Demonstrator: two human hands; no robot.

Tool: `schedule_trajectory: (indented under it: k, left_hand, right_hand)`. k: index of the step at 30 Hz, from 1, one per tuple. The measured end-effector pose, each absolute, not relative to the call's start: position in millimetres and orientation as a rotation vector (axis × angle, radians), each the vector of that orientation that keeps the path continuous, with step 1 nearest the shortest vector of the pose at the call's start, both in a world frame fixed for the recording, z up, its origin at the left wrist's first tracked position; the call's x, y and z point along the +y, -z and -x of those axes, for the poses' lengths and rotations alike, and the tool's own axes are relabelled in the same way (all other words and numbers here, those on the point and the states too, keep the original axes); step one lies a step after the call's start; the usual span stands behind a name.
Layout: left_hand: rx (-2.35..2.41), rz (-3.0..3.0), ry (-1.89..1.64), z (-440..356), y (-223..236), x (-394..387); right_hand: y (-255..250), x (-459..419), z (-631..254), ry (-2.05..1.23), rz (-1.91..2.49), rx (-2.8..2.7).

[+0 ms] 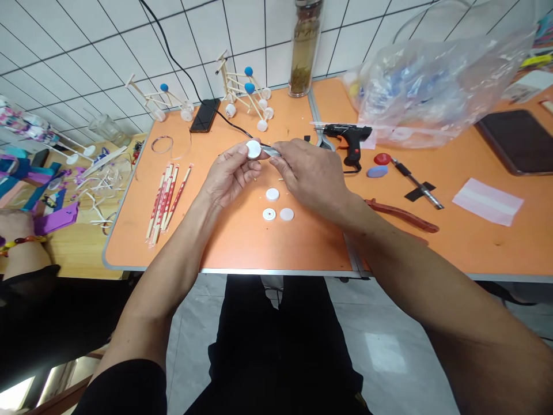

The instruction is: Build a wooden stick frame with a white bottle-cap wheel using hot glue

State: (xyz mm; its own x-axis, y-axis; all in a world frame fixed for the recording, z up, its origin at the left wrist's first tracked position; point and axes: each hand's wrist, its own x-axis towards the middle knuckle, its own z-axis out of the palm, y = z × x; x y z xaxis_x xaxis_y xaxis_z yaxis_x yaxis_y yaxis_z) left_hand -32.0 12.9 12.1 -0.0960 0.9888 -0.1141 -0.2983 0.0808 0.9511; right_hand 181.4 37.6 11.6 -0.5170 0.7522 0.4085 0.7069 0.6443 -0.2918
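Observation:
My left hand (pixel 228 176) pinches a white bottle cap (pixel 253 149) above the orange table (pixel 242 242). My right hand (pixel 309 173) is closed round a thin metal tool (pixel 270 151) whose tip meets the cap. Just below the hands, three white caps (pixel 272 194) (pixel 269 214) (pixel 286 214) lie on the table. A bundle of wrapped chopsticks (pixel 166 199) lies to the left of my left forearm.
A black glue gun (pixel 349 138), red pliers (pixel 401 215), a red cap (pixel 382 158), a blue oval piece (pixel 377 171) and a pink sheet (pixel 487 200) lie to the right. Stick models with blue balls (pixel 246 95) (pixel 162 101), a phone (pixel 205 114), a bottle (pixel 305 46) and a plastic bag (pixel 436 86) stand behind. Another person's arm (pixel 19 242) rests far left.

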Motion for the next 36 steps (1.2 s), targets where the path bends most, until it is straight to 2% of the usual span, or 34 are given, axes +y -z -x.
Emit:
schedule_trajectory:
  k: [16,36]
  left_hand:
    - [1.099,-0.776,-1.374,33.4,-3.4,14.6]
    - [1.091,-0.737,-1.397,27.1,-7.9,10.7]
  right_hand:
    - [-8.2,36.3,-182.3,0.029,1.104,-2.376]
    - [-18.8,29.3,-180.0,0.052,1.195,-2.411]
